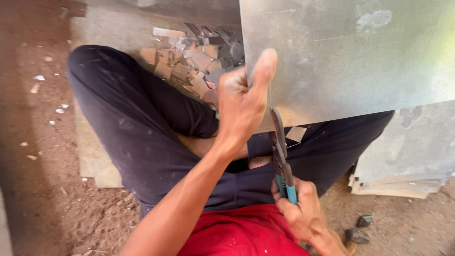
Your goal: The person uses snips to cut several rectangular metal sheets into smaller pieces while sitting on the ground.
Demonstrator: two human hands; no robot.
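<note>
Sheet metal [350,52], a large grey galvanised panel, is filling the view from twelve to three o'clock, its lower edge lying across the lap of a person sitting cross-legged on the dirt floor [42,142].

Starting at nine o'clock, the floor is carrying scattered pale chips, and a flat board [97,166] is lying under the dark-trousered knee [113,95], probably as a seat to keep off the dirt. Towards eleven o'clock, a heap of small metal offcuts [199,57] is lying just beyond the knee, out of the way of the cutting edge.

At the centre, the left hand [241,102] is gripping the panel's left edge, thumb pressed up along the face, apparently to steady the sheet and keep it from flexing. Just to its right, tin snips [280,151] are biting into the lower edge, blades pointing towards twelve o'clock, with a small cut tab [296,133] hanging beside them. The right hand [301,208], at five o'clock, is clenching the teal handles close to the body, which looks to be for leverage.

At four o'clock, more stacked sheets [407,156] are resting on the floor, near two small dark stones [360,227].
</note>
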